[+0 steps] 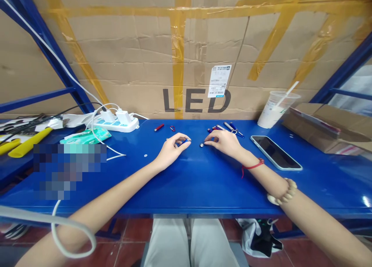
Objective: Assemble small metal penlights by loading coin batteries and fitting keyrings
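My left hand (172, 149) rests on the blue table (192, 181), its fingers curled round a small blue cylinder (185, 142) whose tip shows past the fingertips. My right hand (225, 142) lies just right of it, fingers pinched on a tiny silver round part (201, 145) touching the table. Behind my right hand lie several small blue and silver pen-like pieces (229, 127). A red cylinder (159, 127) and a small red ring (172, 128) lie farther back. A small pale disc (145, 155) sits left of my left wrist.
A phone (275, 152) lies face up at the right, a plastic cup with a straw (276, 109) behind it, a cardboard box (325, 127) beyond. At the left are a white power strip (117, 122), cables, a teal packet (87, 136) and yellow tools (26, 145). A cardboard wall stands behind.
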A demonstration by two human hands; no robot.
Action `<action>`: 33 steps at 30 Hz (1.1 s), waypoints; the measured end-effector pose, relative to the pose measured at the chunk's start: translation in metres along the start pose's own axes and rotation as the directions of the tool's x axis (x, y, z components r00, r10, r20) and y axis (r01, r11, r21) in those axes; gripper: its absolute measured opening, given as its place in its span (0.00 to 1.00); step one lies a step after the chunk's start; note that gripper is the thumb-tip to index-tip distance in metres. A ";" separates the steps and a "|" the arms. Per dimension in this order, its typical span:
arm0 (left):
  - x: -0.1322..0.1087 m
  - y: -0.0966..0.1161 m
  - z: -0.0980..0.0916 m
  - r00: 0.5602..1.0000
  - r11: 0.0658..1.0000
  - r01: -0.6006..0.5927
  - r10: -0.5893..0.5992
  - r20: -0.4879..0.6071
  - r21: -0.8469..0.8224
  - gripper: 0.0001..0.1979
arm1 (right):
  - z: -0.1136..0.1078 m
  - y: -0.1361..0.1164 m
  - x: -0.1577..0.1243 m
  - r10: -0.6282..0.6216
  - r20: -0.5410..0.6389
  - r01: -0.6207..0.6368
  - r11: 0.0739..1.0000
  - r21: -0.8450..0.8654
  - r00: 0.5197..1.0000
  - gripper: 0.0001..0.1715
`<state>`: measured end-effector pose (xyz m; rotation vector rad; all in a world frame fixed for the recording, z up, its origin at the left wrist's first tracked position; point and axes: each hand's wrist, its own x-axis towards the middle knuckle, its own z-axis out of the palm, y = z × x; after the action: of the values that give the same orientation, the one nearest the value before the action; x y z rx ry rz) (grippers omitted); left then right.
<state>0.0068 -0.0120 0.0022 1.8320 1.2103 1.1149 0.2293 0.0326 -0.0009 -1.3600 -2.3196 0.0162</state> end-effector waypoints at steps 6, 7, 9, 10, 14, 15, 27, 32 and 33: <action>-0.001 0.007 -0.001 0.997 0.982 0.055 -0.065 -0.048 -0.180 0.11 | -0.003 -0.006 -0.002 -0.051 0.008 0.051 0.997 0.054 0.999 0.12; -0.001 0.008 -0.001 0.997 0.979 0.060 -0.070 -0.045 -0.195 0.11 | -0.003 -0.007 -0.002 -0.084 -0.010 0.084 0.994 0.068 0.996 0.13; -0.002 0.009 0.000 0.997 0.977 0.062 -0.069 -0.027 -0.203 0.12 | -0.002 -0.008 -0.002 -0.173 -0.016 0.174 0.981 0.084 0.985 0.15; -0.003 0.010 0.000 0.998 0.978 0.062 -0.066 -0.013 -0.200 0.13 | 0.000 -0.008 -0.002 -0.220 -0.002 0.220 0.972 0.083 0.975 0.15; -0.004 0.006 0.006 0.997 0.977 0.064 -0.052 0.064 -0.205 0.16 | 0.008 -0.004 -0.001 -0.318 0.048 0.315 0.947 0.058 0.947 0.12; -0.004 0.004 0.007 0.996 0.977 0.058 -0.042 0.080 -0.205 0.17 | 0.009 -0.003 -0.001 -0.324 0.054 0.321 0.945 0.056 0.945 0.11; -0.003 -0.005 0.004 0.978 0.987 -0.090 0.113 0.177 -0.131 0.13 | 0.011 -0.002 -0.001 -0.276 -0.009 0.276 0.960 0.044 0.961 0.11; -0.003 -0.006 0.007 0.972 0.987 -0.081 0.109 0.207 -0.139 0.11 | 0.009 -0.009 -0.003 -0.200 -0.161 0.227 0.959 0.171 0.966 0.15; -0.004 -0.007 0.008 0.974 0.989 -0.077 0.102 0.204 -0.128 0.10 | 0.008 -0.011 -0.004 -0.188 -0.186 0.223 0.956 0.191 0.965 0.16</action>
<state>0.0106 -0.0137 -0.0077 1.8746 0.9286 0.9908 0.2190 0.0258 -0.0069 -0.9742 -2.2360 0.0784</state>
